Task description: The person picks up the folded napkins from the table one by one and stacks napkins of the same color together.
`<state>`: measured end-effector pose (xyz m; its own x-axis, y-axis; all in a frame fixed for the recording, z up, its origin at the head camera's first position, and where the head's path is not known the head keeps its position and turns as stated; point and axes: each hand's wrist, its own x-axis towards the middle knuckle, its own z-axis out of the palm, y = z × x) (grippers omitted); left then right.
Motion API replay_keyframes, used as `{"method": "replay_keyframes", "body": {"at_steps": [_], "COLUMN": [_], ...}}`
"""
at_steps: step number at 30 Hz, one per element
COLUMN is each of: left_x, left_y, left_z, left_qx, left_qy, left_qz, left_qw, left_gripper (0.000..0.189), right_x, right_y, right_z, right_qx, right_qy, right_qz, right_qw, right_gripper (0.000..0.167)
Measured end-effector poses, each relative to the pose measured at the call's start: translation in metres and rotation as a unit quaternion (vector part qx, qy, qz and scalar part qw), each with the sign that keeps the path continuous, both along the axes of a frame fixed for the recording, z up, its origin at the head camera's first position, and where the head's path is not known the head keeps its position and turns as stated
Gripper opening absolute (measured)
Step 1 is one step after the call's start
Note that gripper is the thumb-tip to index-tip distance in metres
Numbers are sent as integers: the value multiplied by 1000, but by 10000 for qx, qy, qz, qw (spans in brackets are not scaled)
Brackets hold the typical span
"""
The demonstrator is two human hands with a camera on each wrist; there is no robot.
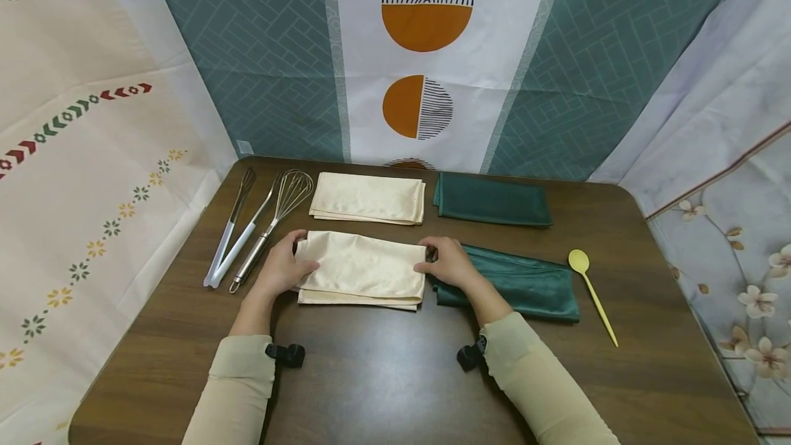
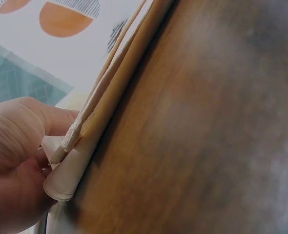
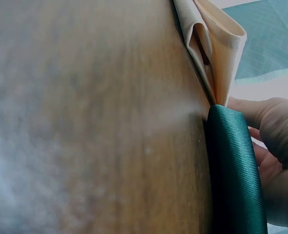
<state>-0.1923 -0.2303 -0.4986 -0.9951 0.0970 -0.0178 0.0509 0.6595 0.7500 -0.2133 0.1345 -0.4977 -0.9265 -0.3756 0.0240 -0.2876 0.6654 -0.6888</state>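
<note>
A cream cloth napkin (image 1: 364, 266), folded in layers, lies at the middle of the table. My left hand (image 1: 284, 266) pinches its left end, thumb on top; in the left wrist view the folded edge (image 2: 68, 170) sits between thumb and fingers. At the other end my right hand (image 1: 448, 263) pinches the right edge, thumb on top and fingers behind. A dark green folded napkin (image 1: 525, 283) lies beside and partly under the right wrist; its rounded fold (image 3: 236, 165) hides part of that hand in the right wrist view.
Behind lie another cream napkin (image 1: 367, 198) and another green napkin (image 1: 494, 199), both folded. To the left are tongs (image 1: 237, 246) and a whisk (image 1: 272, 225). A yellow spoon (image 1: 593, 294) lies at the right. Fabric hangs behind and beside the wooden table (image 1: 371, 383).
</note>
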Motion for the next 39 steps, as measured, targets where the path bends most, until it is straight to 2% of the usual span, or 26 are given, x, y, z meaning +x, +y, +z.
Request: {"method": "replay_keyframes", "body": {"at_steps": [2,5,10,13,16,20,23,26,28,30,32,34,36,39], "left_x": [0,0,2,3,5,5,6,7,7,7,5,5,5,6], "left_y": [0,0,1,2,4,5,5,5,4,4,4,5,6,7], "left_z": [-1,-4,-4,-3,-2,-1,-2,-3,-3,-2,-2,-2,-2,-3], "left_qx": [177,308,222,188,386,346,245,529,819,801,657,473,401,583], "left_qy": [9,202,356,344,222,56,123,63,-119,-258,-313,-256,-210,-160], "left_qz": [31,-23,-123,-37,179,393,434,516,557,574,510,493,484,508], "left_qw": [9998,9993,9990,9992,9988,9986,9987,9972,9950,9948,9960,9973,9978,9969], "left_gripper": [62,43,33,38,47,60,62,62,75,87,91,81,58,33], "right_x": [0,1,2,3,3,4,5,6,7,7,7,7,8,8], "right_y": [-1,-1,-1,-2,-5,-7,-7,-7,-7,-7,-7,-6,-6,-6], "right_z": [1,1,0,1,3,3,1,-1,-1,-2,-1,-1,0,1], "right_qx": [-16,5,-77,-229,-372,-348,-323,-405,-430,-466,-516,-561,-511,-387], "right_qy": [-67,-39,151,199,75,-139,-133,-14,74,114,105,34,-51,-231], "right_qz": [-16,21,274,453,567,619,666,764,815,802,751,717,668,692], "right_qw": [10000,10000,9995,9985,9977,9974,9972,9963,9957,9956,9958,9958,9964,9966], "right_gripper": [33,28,22,18,18,29,32,20,15,12,12,15,25,28]}}
